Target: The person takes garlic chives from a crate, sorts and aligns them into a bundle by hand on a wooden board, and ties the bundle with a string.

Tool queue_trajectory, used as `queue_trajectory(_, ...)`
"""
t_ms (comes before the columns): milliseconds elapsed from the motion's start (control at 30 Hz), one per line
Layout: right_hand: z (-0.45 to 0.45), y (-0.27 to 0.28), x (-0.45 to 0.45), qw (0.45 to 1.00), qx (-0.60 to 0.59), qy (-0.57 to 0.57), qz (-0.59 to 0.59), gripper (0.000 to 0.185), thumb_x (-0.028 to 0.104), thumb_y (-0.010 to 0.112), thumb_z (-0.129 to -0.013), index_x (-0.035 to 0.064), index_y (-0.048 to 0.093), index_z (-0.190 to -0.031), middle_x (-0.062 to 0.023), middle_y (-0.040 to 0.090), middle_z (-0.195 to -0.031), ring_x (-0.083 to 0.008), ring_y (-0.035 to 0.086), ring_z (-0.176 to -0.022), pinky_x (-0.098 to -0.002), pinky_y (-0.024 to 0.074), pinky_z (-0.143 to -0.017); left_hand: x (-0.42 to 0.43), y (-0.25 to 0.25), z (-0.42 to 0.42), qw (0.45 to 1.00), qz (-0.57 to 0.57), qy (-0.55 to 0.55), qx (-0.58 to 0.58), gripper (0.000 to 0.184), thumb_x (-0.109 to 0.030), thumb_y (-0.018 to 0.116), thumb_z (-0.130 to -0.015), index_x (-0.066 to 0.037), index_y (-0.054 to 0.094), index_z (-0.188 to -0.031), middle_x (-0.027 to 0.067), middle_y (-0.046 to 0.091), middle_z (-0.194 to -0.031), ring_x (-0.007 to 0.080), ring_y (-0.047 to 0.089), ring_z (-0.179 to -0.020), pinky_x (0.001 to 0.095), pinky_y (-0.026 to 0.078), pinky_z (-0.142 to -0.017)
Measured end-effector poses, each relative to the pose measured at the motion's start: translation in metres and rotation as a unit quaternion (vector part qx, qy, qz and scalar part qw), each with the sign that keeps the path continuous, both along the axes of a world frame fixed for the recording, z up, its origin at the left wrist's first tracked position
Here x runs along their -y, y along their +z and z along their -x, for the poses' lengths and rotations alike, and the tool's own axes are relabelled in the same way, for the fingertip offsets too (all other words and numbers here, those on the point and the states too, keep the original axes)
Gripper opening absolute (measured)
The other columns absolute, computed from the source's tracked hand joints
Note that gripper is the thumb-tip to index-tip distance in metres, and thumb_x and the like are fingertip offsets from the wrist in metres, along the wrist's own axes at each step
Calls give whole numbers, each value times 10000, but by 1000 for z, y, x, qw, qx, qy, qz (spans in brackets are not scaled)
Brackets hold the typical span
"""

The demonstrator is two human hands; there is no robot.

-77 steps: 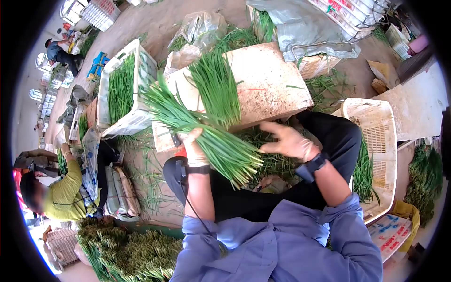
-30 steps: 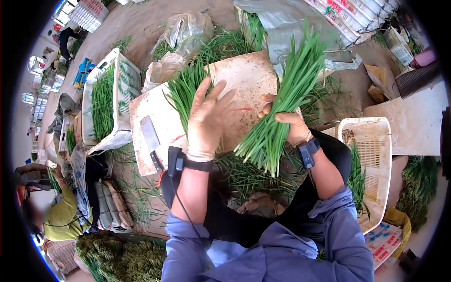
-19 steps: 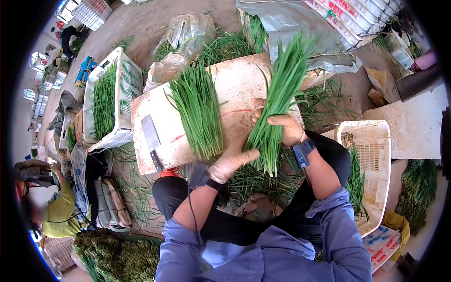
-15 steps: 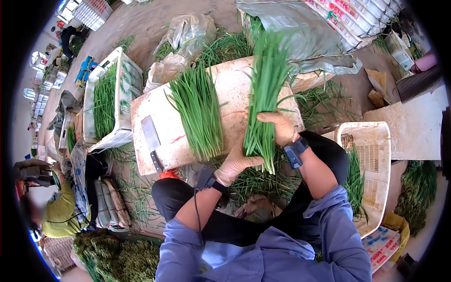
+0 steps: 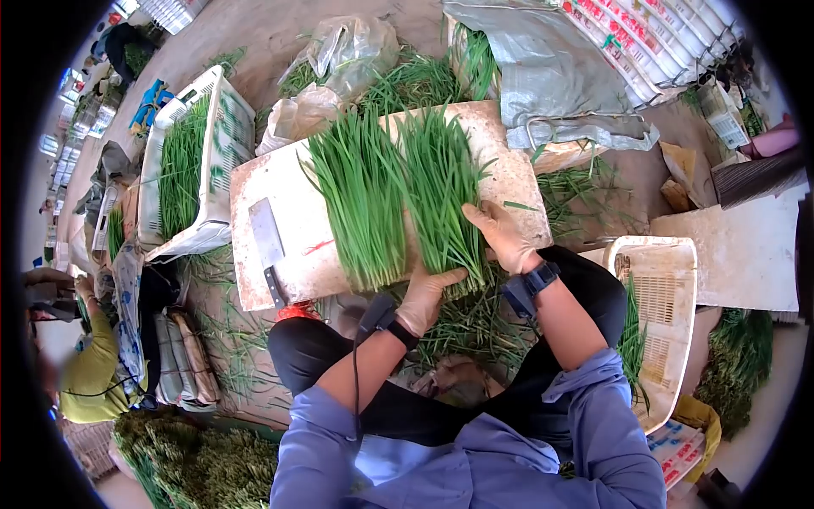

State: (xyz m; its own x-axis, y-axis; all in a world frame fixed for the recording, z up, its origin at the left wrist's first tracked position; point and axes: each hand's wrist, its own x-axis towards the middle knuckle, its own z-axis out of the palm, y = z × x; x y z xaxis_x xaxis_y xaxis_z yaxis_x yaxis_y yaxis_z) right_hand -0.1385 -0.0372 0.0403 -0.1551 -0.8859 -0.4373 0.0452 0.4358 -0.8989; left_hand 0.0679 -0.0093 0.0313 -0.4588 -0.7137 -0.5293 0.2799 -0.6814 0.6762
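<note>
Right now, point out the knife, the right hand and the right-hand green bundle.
Knife (image 5: 266, 237), head view, on the blade.
Right hand (image 5: 507, 241), head view, its back.
Right-hand green bundle (image 5: 442, 191), head view, mid-leaves.

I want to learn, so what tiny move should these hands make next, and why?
Perhaps the right hand should press inward on the long green leafy bunch beside it, because leaves stray sideways and the left hand is at the stem ends.
</note>
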Motion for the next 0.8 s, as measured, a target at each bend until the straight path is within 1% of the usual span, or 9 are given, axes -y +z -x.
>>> queue_trajectory(200,-5,34,-45,1000,11,2,-17,903,315,876,-898,-127,397,-1523,-228,640,-1385,-289,626,-1263,-387,498,-1090,9,25,-4,991,-129,-14,12,608,-91,748,-942,-161,504,-1494,33,642,-1402,270,593,-1300,558,450,-1084)
queue_trajectory(267,-7,33,-60,985,-169,41,22,886,261,904,-856,-110,428,-1504,-217,666,-1338,-276,649,-1213,-381,518,-1051,7,8,-4,993,-110,-19,22,495,-164,692,-987,-126,540,-1457,41,646,-1388,267,601,-1282,587,448,-1076)
queue_trajectory(300,-7,38,-63,972,-217,87,12,1006,381,861,-888,-153,329,-1555,-300,612,-1419,-351,606,-1322,-400,483,-1103,6,-12,-4,994,-111,-18,11,477,-177,679,-995,-117,545,-1449,46,644,-1390,266,600,-1279,598,440,-1080)
queue_trajectory(400,-2,24,-62,938,-333,96,-8,814,382,790,-922,-120,473,-1478,-311,673,-1308,-409,659,-1231,-420,512,-1042,4,-8,1,987,-150,18,57,417,-260,594,-1040,-88,564,-1419,75,665,-1343,272,627,-1215,590,441,-1090)
queue_trajectory(433,2,6,-60,928,-362,92,0,626,367,706,-964,-81,585,-1384,-320,709,-1192,-449,681,-1148,-440,526,-990,3,6,2,983,-171,38,60,404,-267,579,-1045,-89,570,-1407,79,672,-1326,275,636,-1197,577,451,-1087)
queue_trajectory(533,15,-11,-64,922,-373,101,5,543,342,672,-995,-65,618,-1350,-312,725,-1136,-446,687,-1128,-451,532,-959,1,25,-1,977,-201,65,8,367,-273,545,-1052,-90,585,-1366,81,692,-1277,285,657,-1148,553,467,-1086)
queue_trajectory(633,16,-5,-66,901,-425,89,0,540,368,668,-1014,-45,622,-1358,-293,742,-1085,-446,693,-1098,-471,537,-933,0,14,-5,977,-203,54,-44,344,-274,533,-1048,-91,593,-1333,80,695,-1259,290,658,-1143,566,463,-1087)
queue_trajectory(733,13,7,-69,935,-342,88,-24,686,473,715,-979,-44,580,-1409,-303,725,-1164,-461,676,-1142,-483,536,-956,1,-12,-5,982,-180,26,-53,358,-277,561,-1033,-94,591,-1340,86,696,-1256,289,655,-1170,588,470,-1075)
queue_trajectory(800,2,24,-73,917,-385,99,-8,796,526,751,-938,-41,534,-1453,-309,706,-1218,-462,667,-1172,-480,534,-977,-1,-16,-5,987,-155,8,-29,377,-259,605,-1017,-87,588,-1352,90,701,-1253,280,655,-1191,588,486,-1058)
